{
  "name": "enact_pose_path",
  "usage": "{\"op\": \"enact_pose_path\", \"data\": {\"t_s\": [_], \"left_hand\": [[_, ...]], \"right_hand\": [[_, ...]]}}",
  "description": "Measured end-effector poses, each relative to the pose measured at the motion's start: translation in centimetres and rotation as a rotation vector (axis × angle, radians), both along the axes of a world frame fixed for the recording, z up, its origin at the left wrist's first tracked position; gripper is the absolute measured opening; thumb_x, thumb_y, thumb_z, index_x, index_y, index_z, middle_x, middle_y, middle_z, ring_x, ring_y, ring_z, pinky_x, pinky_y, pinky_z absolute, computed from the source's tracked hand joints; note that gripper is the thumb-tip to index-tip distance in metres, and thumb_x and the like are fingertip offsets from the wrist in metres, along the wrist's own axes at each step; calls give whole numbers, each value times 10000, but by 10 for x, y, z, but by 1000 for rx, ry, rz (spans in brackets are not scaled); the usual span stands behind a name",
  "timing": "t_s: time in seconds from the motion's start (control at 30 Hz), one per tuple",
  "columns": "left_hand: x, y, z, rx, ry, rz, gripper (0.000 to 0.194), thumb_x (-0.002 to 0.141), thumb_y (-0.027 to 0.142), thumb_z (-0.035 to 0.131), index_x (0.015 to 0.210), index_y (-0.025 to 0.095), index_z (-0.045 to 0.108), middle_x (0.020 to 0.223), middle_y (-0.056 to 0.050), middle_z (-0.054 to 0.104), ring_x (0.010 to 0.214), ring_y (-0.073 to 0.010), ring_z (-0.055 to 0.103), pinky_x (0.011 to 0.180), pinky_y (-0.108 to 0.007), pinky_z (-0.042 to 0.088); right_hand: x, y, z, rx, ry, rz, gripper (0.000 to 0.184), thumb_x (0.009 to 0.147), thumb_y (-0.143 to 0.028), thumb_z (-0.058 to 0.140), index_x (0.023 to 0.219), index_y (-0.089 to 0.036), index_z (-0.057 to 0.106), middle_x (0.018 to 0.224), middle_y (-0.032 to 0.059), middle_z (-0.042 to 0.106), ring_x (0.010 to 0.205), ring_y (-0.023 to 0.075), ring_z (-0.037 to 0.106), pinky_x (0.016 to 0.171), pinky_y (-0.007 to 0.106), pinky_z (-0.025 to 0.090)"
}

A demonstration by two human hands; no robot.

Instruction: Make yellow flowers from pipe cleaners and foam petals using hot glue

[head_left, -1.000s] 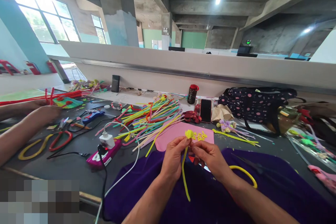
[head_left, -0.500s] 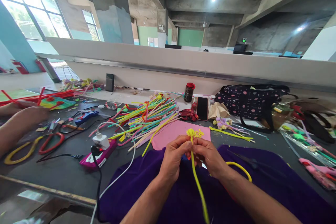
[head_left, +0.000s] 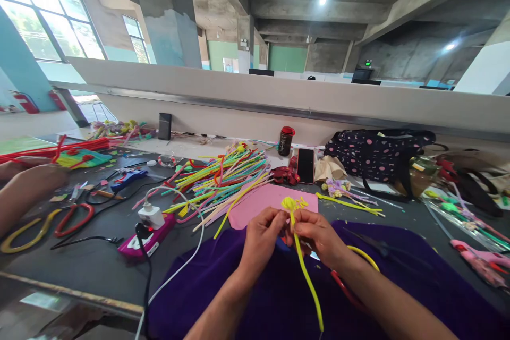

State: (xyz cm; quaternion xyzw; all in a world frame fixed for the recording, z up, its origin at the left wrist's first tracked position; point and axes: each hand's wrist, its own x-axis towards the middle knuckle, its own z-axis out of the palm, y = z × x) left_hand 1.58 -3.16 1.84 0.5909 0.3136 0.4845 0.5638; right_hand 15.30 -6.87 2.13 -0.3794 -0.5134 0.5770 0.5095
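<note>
My right hand (head_left: 319,235) is closed in a pinch on the stem of a yellow pipe-cleaner flower (head_left: 308,281). Its rounded, fuzzy yellow head stands above my fingers, and the stem hangs down over the purple cloth (head_left: 207,287). Just left of the stem, my left hand (head_left: 263,234) pinches thumb and forefinger together; what lies between them is hidden. A bit of red shows below the fingertips. By my right forearm a yellow loop (head_left: 365,256) and a red loop (head_left: 348,291), like scissor handles, lie partly covered.
Ahead lie a pink sheet (head_left: 255,204) and a heap of coloured pipe cleaners (head_left: 227,170). A phone (head_left: 306,166), bottle (head_left: 286,141) and dotted bag (head_left: 378,156) stand behind. Leftward are a purple power strip (head_left: 147,239), scissors (head_left: 74,220) and another person's hands (head_left: 40,183).
The stem's lower end has swung to the right. My left fingertips have drawn slightly away from the stem, while my right hand keeps its pinch. More of the red loop shows.
</note>
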Motion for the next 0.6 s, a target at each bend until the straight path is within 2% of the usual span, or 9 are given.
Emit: {"op": "enact_pose_path", "data": {"t_s": [0.13, 0.23, 0.33, 0.43, 0.6], "left_hand": [[-2, 7, -3, -303, -165, -84, 245, 718, 384, 611, 749, 146, 659, 601, 3, 559, 469, -61, 467, 410, -168, 293], [-3, 8, -5, -413, -208, -201, 238, 680, 346, 658, 774, 127, 663, 605, -8, 566, 478, -68, 491, 400, -166, 274], [-2, 7, -8, -414, -226, -246, 192, 661, 299, 679, 716, 117, 653, 527, 7, 532, 440, -55, 464, 401, -167, 250], [-1, 6, -10, -389, -249, -230, 178, 659, 287, 680, 636, 116, 632, 483, 22, 495, 419, -40, 414, 405, -172, 232], [0, 6, -13, -343, -255, -172, 146, 649, 258, 689, 662, 124, 632, 583, 14, 521, 486, -48, 412, 459, -178, 274]], "right_hand": [[3, 0, 2, 63, -143, -48, 112, 764, -206, 503, 667, -154, 521, 535, -36, 570, 371, 54, 481, 361, 154, 268], [5, 0, 3, 70, -174, -27, 124, 781, -210, 495, 672, -157, 522, 515, -55, 533, 374, 48, 474, 366, 148, 274], [6, 2, 2, 92, -214, 40, 160, 803, -267, 510, 696, -151, 535, 533, -49, 535, 387, 49, 475, 374, 154, 284], [6, 4, -1, 85, -243, 86, 218, 810, -334, 528, 696, -148, 529, 530, -49, 520, 387, 52, 475, 367, 157, 274], [8, 8, -7, 44, -286, 68, 259, 812, -386, 540, 713, -147, 541, 515, -47, 515, 396, 66, 497, 361, 160, 255]]}}
